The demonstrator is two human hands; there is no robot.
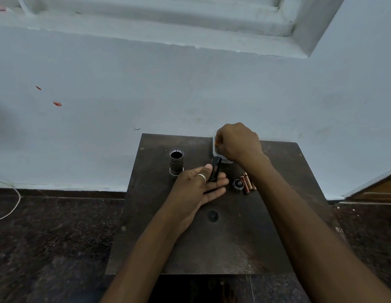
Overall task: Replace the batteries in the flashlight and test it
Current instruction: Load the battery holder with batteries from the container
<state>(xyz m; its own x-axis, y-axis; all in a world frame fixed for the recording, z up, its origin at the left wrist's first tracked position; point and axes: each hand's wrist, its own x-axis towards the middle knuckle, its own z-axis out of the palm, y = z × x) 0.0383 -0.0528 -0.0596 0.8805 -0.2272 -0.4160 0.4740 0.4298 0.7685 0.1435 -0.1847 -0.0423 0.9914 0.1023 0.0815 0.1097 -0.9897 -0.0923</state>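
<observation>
Hands are both over a small dark wooden table (212, 248) set against a pale blue wall (190, 88). Left hand (196, 189) lies palm up near table centre, fingers straight & close together. Its thumb, w/ a silver ring (201, 177), presses a slim black plastic battery holder (215, 169) against the fingers; the holder's far end tilts up off them. Right hand (238, 141) is at the far edge, over a clear plastic container (214, 149), fingers curled, tips pinching a small orange-tipped thing (217, 143); can't tell what it is. Grey metal flashlight body (176, 162) stands upright at far left of the table, open end up, just beside the left thumb. Round black tail cap (238, 184) lies right of the left fingertips, touching some copper-brown cylindrical batteries (246, 183), partly hidden by the right forearm; count unclear. White cord (13, 206) trails on the dark speckled floor, far left.
</observation>
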